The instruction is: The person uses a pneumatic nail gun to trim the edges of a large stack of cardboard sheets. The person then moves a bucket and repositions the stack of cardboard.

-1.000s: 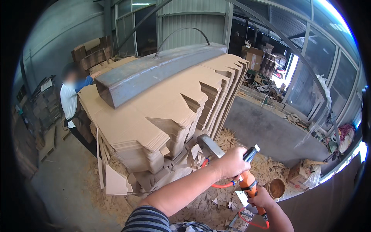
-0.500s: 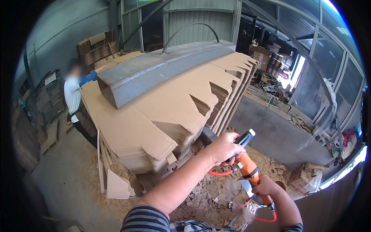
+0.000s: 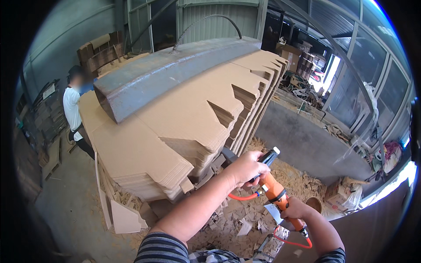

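An orange and black air-powered hand tool (image 3: 272, 188) is held out in front of me, slanting up from right to left. My left hand (image 3: 248, 167) is closed round the black handle at its upper end. Farther down, my right hand (image 3: 296, 208) wraps the orange body. A red hose (image 3: 243, 198) curves beside the tool, and more red hose hangs from its lower end. Just beyond my left hand stands a tall stack of die-cut cardboard sheets (image 3: 175, 116) with notched edges. A long grey metal beam (image 3: 171, 72) with a curved rod handle lies across its top.
Torn cardboard scraps (image 3: 232, 223) cover the floor below my hands. A person (image 3: 73, 107) in a white shirt stands at the stack's far left. A low grey wall (image 3: 302, 140) runs along the right, with a cardboard box (image 3: 338, 195) near it.
The stack and beam have shifted left and slightly up in view. My hands and the tool have moved a little left. The person's outstretched arm has drawn back along the beam's end.
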Tool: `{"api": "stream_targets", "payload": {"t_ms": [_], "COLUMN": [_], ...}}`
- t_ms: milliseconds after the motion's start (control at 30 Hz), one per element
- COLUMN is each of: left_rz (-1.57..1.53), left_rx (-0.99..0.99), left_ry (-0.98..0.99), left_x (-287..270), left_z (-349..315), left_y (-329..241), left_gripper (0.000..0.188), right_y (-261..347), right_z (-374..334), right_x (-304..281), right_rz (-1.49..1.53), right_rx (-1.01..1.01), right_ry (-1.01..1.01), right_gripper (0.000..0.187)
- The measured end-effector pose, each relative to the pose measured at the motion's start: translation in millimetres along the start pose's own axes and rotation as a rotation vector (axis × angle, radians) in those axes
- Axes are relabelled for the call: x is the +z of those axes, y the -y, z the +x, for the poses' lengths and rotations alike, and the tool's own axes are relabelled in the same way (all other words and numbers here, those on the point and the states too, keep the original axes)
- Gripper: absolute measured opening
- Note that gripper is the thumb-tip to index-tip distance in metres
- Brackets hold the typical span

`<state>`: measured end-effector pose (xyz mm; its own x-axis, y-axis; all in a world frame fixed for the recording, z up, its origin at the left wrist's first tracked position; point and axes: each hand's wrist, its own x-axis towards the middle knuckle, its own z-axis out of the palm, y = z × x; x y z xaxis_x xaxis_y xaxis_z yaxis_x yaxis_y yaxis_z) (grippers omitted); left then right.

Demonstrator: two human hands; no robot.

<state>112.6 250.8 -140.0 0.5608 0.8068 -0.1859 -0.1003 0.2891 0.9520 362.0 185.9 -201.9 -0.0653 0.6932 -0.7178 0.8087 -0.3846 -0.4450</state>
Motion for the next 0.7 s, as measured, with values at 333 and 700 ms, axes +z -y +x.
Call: {"api": "stream_targets", "payload": {"t_ms": [333,700], "left_rz": [-0.019,0.054], "left_rx": [-0.085,-0.128], "left_ry": [-0.034,-0.091], "left_x": [-6.3,-9.8], "left_z": [15.0,33.0], "left_y": [24.9,60.0], "left_gripper": [0.017,0.019], "right_y": [-17.3,-56.8], "right_z": [34.5,100.0], "right_x": [7.2,29.4], "right_rz": [-0.016,-0.056], "right_rx": [0.010,-0.038], "right_ry": [0.007,-0.015], "right_gripper": [0.027,0.027]}}
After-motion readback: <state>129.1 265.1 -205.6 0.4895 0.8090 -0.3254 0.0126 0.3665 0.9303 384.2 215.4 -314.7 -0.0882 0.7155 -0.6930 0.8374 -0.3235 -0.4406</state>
